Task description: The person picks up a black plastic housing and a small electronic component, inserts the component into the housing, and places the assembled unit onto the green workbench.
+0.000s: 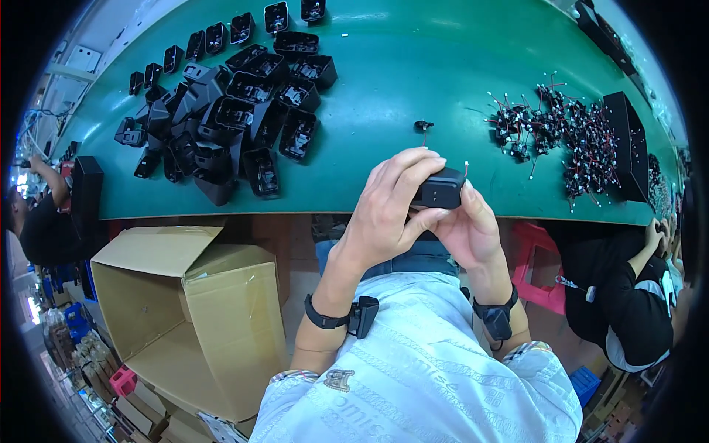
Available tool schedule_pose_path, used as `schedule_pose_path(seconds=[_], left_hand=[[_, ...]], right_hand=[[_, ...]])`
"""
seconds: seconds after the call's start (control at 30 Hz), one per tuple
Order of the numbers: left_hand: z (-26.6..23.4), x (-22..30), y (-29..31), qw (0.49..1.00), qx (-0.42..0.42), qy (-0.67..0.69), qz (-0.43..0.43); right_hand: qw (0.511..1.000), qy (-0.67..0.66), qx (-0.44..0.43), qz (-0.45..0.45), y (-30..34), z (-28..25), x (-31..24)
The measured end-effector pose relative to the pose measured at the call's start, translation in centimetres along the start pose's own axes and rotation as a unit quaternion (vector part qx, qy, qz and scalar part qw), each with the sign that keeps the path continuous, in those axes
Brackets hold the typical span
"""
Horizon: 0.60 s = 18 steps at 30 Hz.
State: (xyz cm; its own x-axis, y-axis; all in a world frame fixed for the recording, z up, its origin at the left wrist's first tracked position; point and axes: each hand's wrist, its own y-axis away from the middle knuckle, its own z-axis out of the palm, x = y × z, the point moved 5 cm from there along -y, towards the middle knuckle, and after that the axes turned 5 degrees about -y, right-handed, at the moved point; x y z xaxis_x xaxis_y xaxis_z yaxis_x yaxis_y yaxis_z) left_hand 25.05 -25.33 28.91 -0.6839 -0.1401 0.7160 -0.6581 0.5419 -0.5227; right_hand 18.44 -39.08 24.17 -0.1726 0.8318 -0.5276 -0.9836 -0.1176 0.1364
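Note:
Over the table's near edge, my left hand point(388, 199) is closed round a small black plastic housing point(443, 193), fingers over its top and thumb below. My right hand point(474, 225) grips the right side of the same housing, its fingers partly hidden behind it. A short red wire with a white tip point(466, 168) sticks up between the housing and my right fingertips; where its lower end goes is hidden. Just beyond my hands, a small black part with a red lead point(423, 125) lies on the green table point(391, 81).
Many black housings point(236, 111) lie heaped at the left, with a row point(215, 37) behind. At right, tangled wired parts point(561, 133) lie beside a black box point(626, 146). An open carton point(233, 325) stands below left; a pink stool point(535, 266) and a seated person point(620, 288) are at right.

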Motion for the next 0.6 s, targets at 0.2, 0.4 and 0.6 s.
schedule_pose_path(seconds=[0.2,0.4,0.6], left_hand=[[-0.6,-1.1,-0.5,0.998,-0.001,0.055,0.018],[-3.3,-2.4,-2.6,0.991,0.135,-0.014,-0.017],[-9.0,-3.5,-5.8,0.948,0.166,-0.267,-0.043]], right_hand=[[0.998,0.06,-0.016,0.011,-0.8,1.3,-1.3],[0.685,0.668,-0.076,-0.279,-9.9,6.9,-9.3],[0.47,0.806,-0.093,-0.347,-26.2,6.3,-11.6]])
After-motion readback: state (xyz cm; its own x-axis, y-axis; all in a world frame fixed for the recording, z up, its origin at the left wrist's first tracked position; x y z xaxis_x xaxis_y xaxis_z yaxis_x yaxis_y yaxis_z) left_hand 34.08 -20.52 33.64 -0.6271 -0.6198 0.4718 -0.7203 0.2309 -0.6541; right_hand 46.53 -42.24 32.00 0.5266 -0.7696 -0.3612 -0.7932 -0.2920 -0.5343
